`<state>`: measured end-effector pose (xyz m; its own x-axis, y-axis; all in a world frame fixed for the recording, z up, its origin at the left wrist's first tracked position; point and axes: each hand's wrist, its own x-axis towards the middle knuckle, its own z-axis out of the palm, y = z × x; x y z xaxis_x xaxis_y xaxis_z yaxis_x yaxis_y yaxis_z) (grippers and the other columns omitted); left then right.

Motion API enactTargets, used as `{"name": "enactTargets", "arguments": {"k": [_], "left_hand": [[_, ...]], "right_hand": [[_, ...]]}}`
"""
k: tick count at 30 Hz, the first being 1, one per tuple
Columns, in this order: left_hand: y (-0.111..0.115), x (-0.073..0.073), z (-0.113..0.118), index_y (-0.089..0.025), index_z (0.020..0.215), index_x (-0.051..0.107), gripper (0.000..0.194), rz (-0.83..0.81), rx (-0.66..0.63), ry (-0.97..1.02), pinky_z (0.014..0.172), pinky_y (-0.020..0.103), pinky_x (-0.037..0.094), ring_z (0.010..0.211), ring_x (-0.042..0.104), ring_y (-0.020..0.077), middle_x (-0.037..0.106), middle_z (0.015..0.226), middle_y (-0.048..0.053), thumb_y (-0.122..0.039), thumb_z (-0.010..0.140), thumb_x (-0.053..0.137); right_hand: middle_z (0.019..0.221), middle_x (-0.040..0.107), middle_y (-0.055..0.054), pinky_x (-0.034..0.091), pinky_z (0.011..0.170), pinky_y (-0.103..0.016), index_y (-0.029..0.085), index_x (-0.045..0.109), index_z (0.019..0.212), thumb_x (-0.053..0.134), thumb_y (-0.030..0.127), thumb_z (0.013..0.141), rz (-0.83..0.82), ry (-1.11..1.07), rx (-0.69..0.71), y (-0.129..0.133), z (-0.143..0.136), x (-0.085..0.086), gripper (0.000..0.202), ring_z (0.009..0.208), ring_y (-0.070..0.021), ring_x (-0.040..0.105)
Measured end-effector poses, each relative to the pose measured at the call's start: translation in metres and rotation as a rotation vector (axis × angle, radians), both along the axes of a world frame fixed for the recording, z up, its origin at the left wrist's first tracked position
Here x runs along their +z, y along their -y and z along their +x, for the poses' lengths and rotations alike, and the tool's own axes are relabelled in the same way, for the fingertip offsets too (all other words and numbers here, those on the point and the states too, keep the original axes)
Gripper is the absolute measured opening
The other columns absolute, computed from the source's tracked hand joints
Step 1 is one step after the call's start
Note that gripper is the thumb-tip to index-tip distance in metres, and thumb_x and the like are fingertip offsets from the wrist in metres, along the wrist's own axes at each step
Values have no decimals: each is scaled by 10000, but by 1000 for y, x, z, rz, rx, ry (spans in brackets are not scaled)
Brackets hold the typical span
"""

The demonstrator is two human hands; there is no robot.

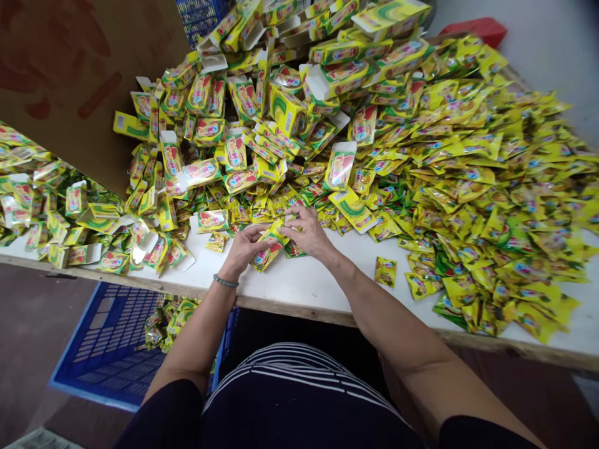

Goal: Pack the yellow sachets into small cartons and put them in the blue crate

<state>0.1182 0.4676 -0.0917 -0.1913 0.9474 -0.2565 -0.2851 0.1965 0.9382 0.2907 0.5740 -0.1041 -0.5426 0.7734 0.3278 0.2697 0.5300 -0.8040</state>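
My left hand (244,249) grips a small yellow-green candy box (267,251) by its lower left side, just above the white tabletop. At the box's upper end, the fingers of my right hand (306,234) are bent and pressed together; whether they pinch a packet or the box's flap is too small to make out. A green packet (294,249) lies partly under my right hand. Left of my left hand, a small yellow packet (216,241) rests by a box lying flat (213,220). Another open box (353,209) lies right of my right hand.
Open candy boxes (243,149) are heaped at the back. Many yellow packets (486,187) pile up on the right, with one loose packet (385,271) near the edge. A cardboard sheet (88,75) stands at the left. Below the table (318,287) sits a blue crate (100,349) holding packets.
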Motion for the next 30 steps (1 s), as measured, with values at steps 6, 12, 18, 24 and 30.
{"name": "enactTargets", "arguments": {"k": [6,12,18,24,30], "left_hand": [[1,1,-1,-135,1060,730,562,-6,-9,30,707,296,590,719,737,197,785,844,64,-256,551,933],[1,2,0,-139,1015,742,513,11,-10,35,729,286,584,727,736,186,789,856,62,-219,546,932],[2,3,0,-138,1029,740,516,26,-11,26,696,270,560,704,726,182,776,797,44,-243,560,926],[-2,7,4,-162,1112,669,622,64,72,-10,607,253,524,623,684,160,731,725,4,-333,572,926],[-4,8,5,-235,1133,563,573,191,261,-26,585,219,484,587,634,114,690,716,-43,-378,670,867]], "right_hand": [[1280,637,-57,398,1098,-493,244,770,755,792,366,788,-95,9,-16,-2,1,-2,128,1251,-299,503],[1271,662,-62,363,1117,-519,249,771,700,795,338,787,-27,12,-53,1,-1,-2,126,1258,-308,490],[1323,643,-53,295,1146,-501,249,796,777,566,339,957,-132,42,139,15,-9,0,304,1290,-278,487],[1322,629,-69,324,1127,-461,237,773,850,555,468,952,-202,-36,166,21,-13,3,333,1294,-270,468],[1025,695,-65,518,764,-332,221,709,1007,656,627,812,-401,-309,130,26,-21,6,453,872,-195,637]]}}
